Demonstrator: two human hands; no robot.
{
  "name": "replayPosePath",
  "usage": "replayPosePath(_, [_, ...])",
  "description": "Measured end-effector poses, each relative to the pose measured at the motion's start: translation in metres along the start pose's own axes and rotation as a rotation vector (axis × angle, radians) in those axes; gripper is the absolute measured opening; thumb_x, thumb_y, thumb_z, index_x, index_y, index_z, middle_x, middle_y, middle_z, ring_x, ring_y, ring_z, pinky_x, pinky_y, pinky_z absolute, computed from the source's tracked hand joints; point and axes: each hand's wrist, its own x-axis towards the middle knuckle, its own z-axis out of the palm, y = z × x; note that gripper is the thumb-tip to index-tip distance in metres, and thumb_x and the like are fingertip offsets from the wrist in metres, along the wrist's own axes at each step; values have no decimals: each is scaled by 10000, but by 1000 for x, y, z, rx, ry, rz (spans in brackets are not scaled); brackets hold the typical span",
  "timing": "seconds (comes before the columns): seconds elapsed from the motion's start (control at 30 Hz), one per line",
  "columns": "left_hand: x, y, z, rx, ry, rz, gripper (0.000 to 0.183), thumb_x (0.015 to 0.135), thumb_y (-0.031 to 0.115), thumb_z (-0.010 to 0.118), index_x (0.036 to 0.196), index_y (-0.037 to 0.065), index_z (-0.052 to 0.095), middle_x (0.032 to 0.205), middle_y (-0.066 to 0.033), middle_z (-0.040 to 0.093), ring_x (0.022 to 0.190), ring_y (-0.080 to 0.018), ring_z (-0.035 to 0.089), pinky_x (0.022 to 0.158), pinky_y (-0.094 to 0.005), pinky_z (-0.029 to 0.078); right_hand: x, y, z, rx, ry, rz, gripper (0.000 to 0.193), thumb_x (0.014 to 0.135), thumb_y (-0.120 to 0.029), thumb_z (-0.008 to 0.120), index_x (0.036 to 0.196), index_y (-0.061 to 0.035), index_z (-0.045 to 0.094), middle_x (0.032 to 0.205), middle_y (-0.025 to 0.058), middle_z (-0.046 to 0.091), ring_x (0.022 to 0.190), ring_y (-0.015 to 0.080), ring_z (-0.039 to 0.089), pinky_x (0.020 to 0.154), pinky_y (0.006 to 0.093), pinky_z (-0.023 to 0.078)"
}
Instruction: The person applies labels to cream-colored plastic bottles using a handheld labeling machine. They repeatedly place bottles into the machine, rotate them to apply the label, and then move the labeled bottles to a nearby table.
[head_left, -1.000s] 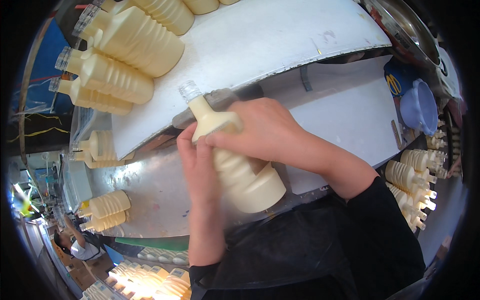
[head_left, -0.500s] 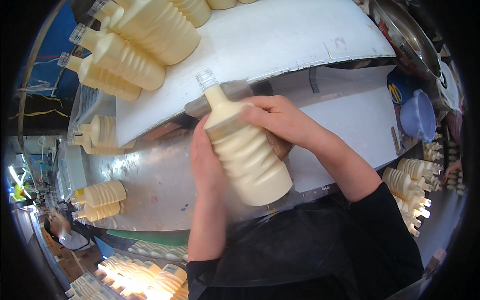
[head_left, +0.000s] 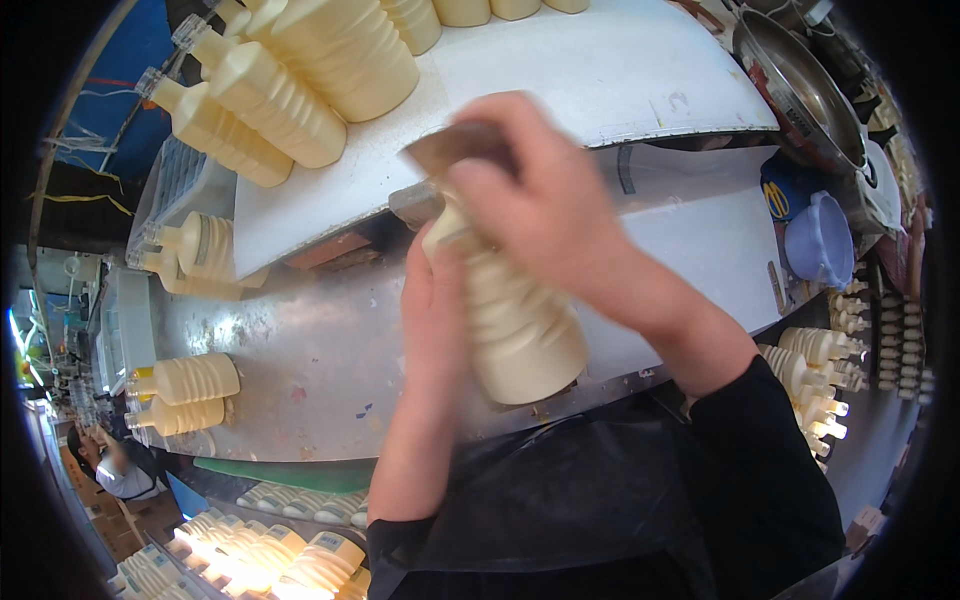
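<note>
A cream-coloured, ribbed plastic bottle [head_left: 525,345] is tilted in front of me, its neck away from me and its base near my apron. My left hand [head_left: 435,285] wraps round its left side near the shoulder. Blurred by motion, my right hand [head_left: 545,190] is closed on a brown flat piece [head_left: 455,150], held over the bottle's neck. That piece could be a pad or folded cloth; I cannot tell which. The bottle's mouth is hidden behind it. A grey block-like piece [head_left: 412,205] rests at the white board's edge, just beyond the bottle.
Several cream bottles [head_left: 275,105] stand on the white board [head_left: 560,75] at the far left. Two more [head_left: 190,390] are on the metal table [head_left: 300,375]. A steel pan [head_left: 800,90] and lilac tub [head_left: 822,240] are at right. A person [head_left: 115,465] is at far left.
My right hand has moved from the bottle's right shoulder up over its neck, bringing the brown piece from under the palm to the mouth. My left hand still holds the bottle.
</note>
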Motion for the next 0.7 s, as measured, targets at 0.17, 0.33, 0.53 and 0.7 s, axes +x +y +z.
replayPosePath(0.17, [0, 5, 0, 45, 6, -22, 440, 1090, 316, 423, 1371, -6, 526, 1312, -116, 611, 1178, -176, 581, 996, -328, 467, -1, 0, 31, -400, -100, -151, 336, 933, -121, 535, 1253, -20, 536, 1126, 237, 637, 1045, 401, 614, 938, 440, 481])
replayPosePath(0.33, [-1, -4, -4, -79, 30, -30, 429, 1100, 307, 388, 1327, -18, 552, 1267, -121, 632, 1138, -175, 600, 987, -331, 477, -7, 39, -2, -227, -3, 36, 333, 971, -114, 549, 1294, -33, 525, 1172, 158, 622, 1043, 260, 615, 927, 345, 482])
replayPosePath(0.53, [-2, -7, -3, -213, 73, -175, 467, 1089, 345, 385, 1348, -5, 555, 1247, -123, 642, 1131, -187, 598, 1007, -334, 456, -14, 82, -19, -174, 78, -53, 316, 1008, -117, 558, 1310, -35, 517, 1145, 87, 609, 1021, 168, 582, 921, 300, 471])
replayPosePath(0.7, [-17, -13, -10, -408, -30, -318, 518, 1033, 318, 503, 1453, 27, 424, 1381, -135, 562, 1222, -217, 577, 1051, -361, 454, -9, 58, -24, 44, 102, 48, 342, 951, -107, 501, 1277, -4, 503, 1242, 207, 590, 1144, 363, 583, 1005, 396, 450])
